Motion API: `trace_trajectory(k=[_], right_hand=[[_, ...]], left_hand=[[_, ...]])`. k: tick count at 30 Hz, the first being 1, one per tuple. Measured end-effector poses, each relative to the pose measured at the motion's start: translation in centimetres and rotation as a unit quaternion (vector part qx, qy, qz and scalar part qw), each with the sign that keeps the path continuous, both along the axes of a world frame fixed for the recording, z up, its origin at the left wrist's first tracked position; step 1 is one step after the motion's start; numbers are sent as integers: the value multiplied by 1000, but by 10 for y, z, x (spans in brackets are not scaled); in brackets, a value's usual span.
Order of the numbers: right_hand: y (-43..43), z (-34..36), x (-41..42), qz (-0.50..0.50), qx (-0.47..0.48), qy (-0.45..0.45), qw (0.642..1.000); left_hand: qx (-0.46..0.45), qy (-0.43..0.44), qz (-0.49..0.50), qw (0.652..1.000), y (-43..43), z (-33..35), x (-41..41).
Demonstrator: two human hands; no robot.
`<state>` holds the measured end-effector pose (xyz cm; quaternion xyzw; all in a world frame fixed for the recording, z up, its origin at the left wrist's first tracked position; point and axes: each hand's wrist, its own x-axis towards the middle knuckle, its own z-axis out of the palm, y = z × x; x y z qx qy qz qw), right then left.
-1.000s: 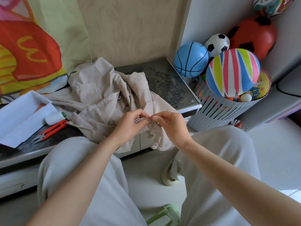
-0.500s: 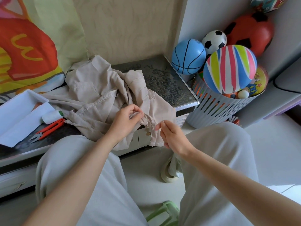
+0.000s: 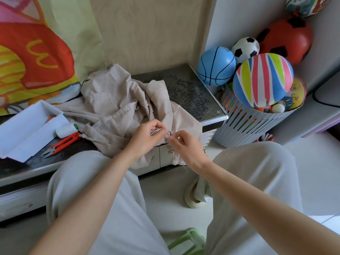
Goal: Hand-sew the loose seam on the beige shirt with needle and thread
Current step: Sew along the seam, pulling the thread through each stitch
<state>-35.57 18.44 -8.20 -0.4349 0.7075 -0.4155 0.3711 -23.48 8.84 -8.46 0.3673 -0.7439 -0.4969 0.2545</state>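
The beige shirt [image 3: 112,107] lies crumpled on a low dark cabinet top [image 3: 191,92], one part hanging over the front edge. My left hand [image 3: 147,137] pinches a bunched fold of the shirt at the seam. Just to its right, my right hand [image 3: 184,144] pinches the thin needle [image 3: 178,131] close against the fold. A pale thread [image 3: 170,147] hangs down below my right fingers.
A white spool of thread [image 3: 66,130] and red snips [image 3: 61,144] lie left of the shirt beside a white open box [image 3: 24,129]. A grey slatted basket [image 3: 252,126] full of balls stands at the right. A green stool [image 3: 187,242] sits between my knees.
My right hand first pulled away down and right from the fold, drawing the thread out, and has now come back up against the fold. My left hand has kept its pinch on the shirt.
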Motion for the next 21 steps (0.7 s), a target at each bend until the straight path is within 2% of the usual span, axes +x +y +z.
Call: trace_trajectory(k=[6, 11, 18, 21], right_hand=[[-9, -1, 9, -18, 2, 2, 1000], [1, 0, 6, -27, 34, 30, 999], [30, -31, 1, -3, 155, 121, 980], [42, -46, -6, -25, 209, 135, 968]], left_hand=[[9, -11, -25, 1000, -4, 1, 7], [9, -5, -5, 1000, -7, 1, 12], [2, 3, 18, 1000, -14, -3, 17], [2, 11, 24, 1000, -9, -1, 12]])
